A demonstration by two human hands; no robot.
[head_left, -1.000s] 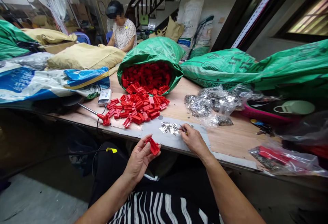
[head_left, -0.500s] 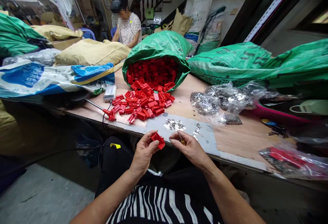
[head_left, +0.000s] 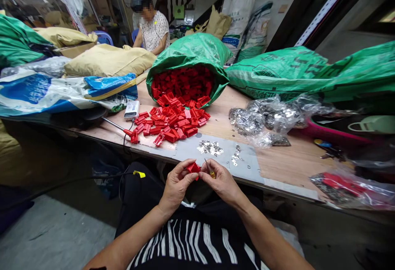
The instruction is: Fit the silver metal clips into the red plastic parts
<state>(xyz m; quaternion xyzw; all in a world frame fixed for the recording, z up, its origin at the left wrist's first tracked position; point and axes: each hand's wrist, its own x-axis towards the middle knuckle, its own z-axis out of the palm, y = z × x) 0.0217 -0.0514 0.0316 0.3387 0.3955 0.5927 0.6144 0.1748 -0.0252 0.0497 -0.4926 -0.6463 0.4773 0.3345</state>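
Above my lap, at the table's front edge, my left hand (head_left: 175,185) pinches a small red plastic housing (head_left: 193,167) between thumb and fingers. Close against its right side are the fingertips of my right hand (head_left: 224,184), pressed together. A small pointed tool with a yellow handle (head_left: 212,174) is tucked in that right hand, its metal tip pointing up and away. Whether the right fingertips also pinch a tiny piece I cannot make out. Just beyond the hands, small flat metal plates (head_left: 210,147) lie heaped on a grey sheet (head_left: 189,151).
Loose red housings (head_left: 173,122) spill from a green sack (head_left: 191,50). Right of them lie clear bags of metal parts (head_left: 247,122) and a bag with a red item (head_left: 345,184). A white box (head_left: 132,110) with a cable stands left. A co-worker (head_left: 151,27) sits across the table.
My right hand has moved left and now meets the red housing. My left hand has shifted slightly right and turned the housing. The view has tilted a little.
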